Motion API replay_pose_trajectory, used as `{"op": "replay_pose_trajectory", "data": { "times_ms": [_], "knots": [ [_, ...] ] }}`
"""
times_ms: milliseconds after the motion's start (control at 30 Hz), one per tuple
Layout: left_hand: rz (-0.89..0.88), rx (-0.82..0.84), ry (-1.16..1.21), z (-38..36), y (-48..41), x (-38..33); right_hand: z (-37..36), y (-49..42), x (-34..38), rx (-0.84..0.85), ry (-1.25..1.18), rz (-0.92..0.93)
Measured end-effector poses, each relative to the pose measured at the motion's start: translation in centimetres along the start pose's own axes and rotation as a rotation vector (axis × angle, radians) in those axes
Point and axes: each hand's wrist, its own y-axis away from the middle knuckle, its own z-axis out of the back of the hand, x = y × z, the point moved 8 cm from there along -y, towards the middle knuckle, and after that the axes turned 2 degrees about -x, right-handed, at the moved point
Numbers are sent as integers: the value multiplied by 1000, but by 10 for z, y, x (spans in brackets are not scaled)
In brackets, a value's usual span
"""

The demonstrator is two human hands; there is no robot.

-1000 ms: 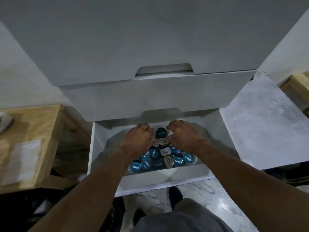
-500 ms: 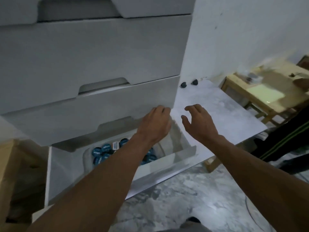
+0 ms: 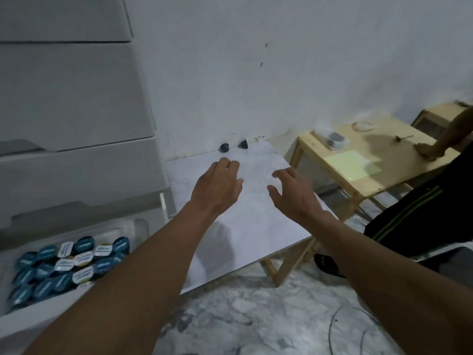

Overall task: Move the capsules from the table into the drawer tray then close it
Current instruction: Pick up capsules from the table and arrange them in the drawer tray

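The grey stone floor (image 3: pixel 243 316) is closest, and a thin black cable (image 3: pixel 332 326) lies on it at the right. Low on the left, the bottom drawer (image 3: pixel 23 321) stands pulled out. A clear tray (image 3: pixel 139 224) sits inside it, packed with blue capsules (image 3: pixel 84 244) and a few white-topped ones, lids up. The left arm crosses over the drawer's right corner.

Next comes the table (image 3: pixel 256 226), just beside the drawer. Its near edge slants up to the right, and that corner sticks out over wooden legs. The top is pale and smooth, and a wide stretch of it lies under both arms.

The left hand (image 3: pixel 217 185) and the right hand (image 3: pixel 294 193) hover over the table top, side by side with a gap between them. Both are open, with fingers spread and a little bent, and they hold nothing.

Just past the left fingertips, two dark capsules (image 3: pixel 224 147) rest at the table's far edge. They are near each other, right by the white wall (image 3: pixel 281 73).

On the left, closed drawers (image 3: pixel 71 98) rise above the open one. Far to the right a wooden table (image 3: pixel 371 160) stands apart, with floor showing in between. Another person's hand (image 3: pixel 427 151) rests on it.
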Motion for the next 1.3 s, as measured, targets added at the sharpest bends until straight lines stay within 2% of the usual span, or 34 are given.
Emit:
{"op": "replay_pose_trajectory", "data": {
  "times_ms": [167, 367, 533, 667, 867, 1033, 1300],
  "knots": [
    [18, 0, -75, -25, -42, -5, -13, -40, -27, 13, -35, 31],
    [68, 14, -119, -70, -104, 26, -45, -111, -49, 67, -50, 62],
    [153, 52, -81, -112, -160, 54, -79, -176, -76, 140, -51, 39],
    [155, 82, -60, -145, -196, 74, -108, -229, -95, 183, -59, -1],
    [273, 139, -28, -188, -226, 116, -160, -280, -104, 298, -69, -10],
    [445, 153, -45, -223, -245, 155, -208, -317, -116, 378, -114, -56],
    [904, 107, 97, -278, -245, 203, -273, -354, -145, 400, -178, -317]
  ]
}}
